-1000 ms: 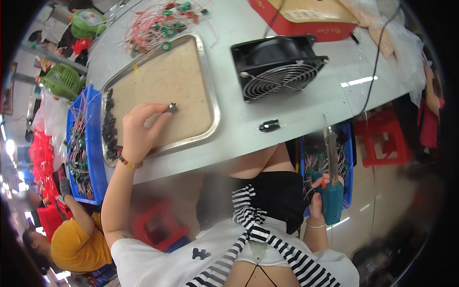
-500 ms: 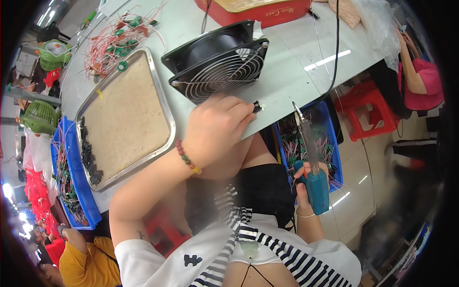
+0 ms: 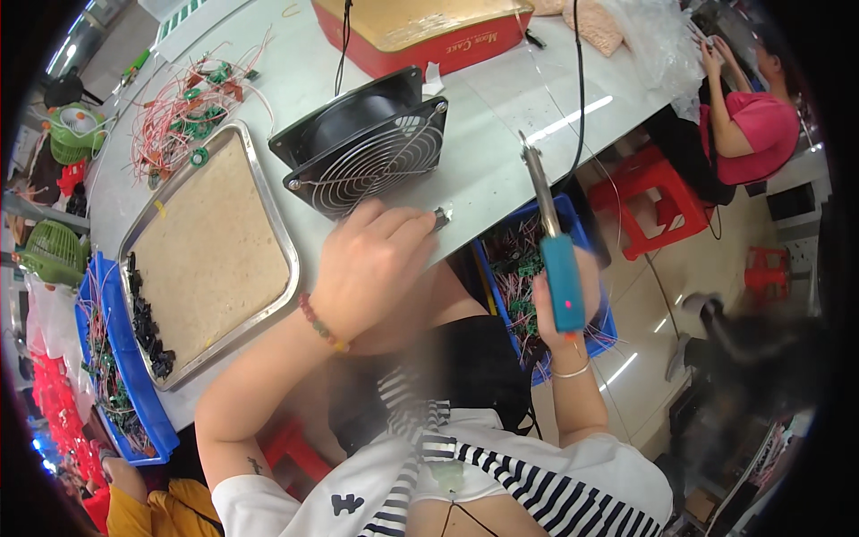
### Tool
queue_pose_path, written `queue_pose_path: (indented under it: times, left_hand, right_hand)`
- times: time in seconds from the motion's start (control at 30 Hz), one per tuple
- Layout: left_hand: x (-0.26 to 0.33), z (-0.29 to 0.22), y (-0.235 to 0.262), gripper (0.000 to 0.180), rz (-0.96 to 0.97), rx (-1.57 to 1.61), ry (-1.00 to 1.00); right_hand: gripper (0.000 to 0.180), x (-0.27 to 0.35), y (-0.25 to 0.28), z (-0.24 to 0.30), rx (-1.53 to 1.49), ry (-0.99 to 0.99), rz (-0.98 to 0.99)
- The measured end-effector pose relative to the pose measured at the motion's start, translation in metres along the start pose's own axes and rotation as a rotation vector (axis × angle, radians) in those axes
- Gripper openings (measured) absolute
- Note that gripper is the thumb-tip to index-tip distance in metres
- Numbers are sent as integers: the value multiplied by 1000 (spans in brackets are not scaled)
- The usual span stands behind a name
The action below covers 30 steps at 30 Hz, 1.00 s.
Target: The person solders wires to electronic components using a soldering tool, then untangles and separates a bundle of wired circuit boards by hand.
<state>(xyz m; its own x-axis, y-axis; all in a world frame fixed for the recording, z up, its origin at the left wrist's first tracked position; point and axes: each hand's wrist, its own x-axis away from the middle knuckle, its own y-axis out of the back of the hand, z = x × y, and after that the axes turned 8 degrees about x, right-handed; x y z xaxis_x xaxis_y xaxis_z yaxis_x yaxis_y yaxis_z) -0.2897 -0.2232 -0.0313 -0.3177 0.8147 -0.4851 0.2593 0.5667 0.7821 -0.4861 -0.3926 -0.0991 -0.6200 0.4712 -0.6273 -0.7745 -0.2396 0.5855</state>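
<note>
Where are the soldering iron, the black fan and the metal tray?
soldering iron point(image 3: 563, 279), head view, on its blue handle, held in the right hand point(image 3: 559, 313).
black fan point(image 3: 371, 143), head view, on the wire grille.
metal tray point(image 3: 277, 234), head view, on its right rim.

My soldering iron with the blue plastic handle point(image 3: 562, 277) has a small red spot. The square black fan point(image 3: 367, 143) carries a silver wire grille. The steel tray point(image 3: 277, 228) holds a tan mat, the tabletop point(image 3: 501, 116) is pale grey, my shirt is striped black and white.
</note>
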Motion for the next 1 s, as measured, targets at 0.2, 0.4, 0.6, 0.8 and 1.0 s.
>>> queue_pose_path:
  times: [0.2, 0.4, 0.6, 0.8, 1.0]
  left_hand:
    - [14, -25, 43, 34, 3, 77, 16]
    - [43, -44, 77, 33, -10, 130, 25]
    - [67, -56, 90, 28, 15, 194, 95]
    - [107, -44, 154, 15, 234, 903, -51]
    - [143, -66, 238, 51, 864, 1093, -193]
  right_hand:
    - [62, -70, 4, 6, 319, -34, 202]
    - [54, -121, -15, 17, 407, 1, 324]
    - [52, -137, -45, 17, 592, 52, 379]
    - [68, -75, -8, 8, 474, 97, 366]
    - [51, -7, 121, 40, -175, -96, 1376]
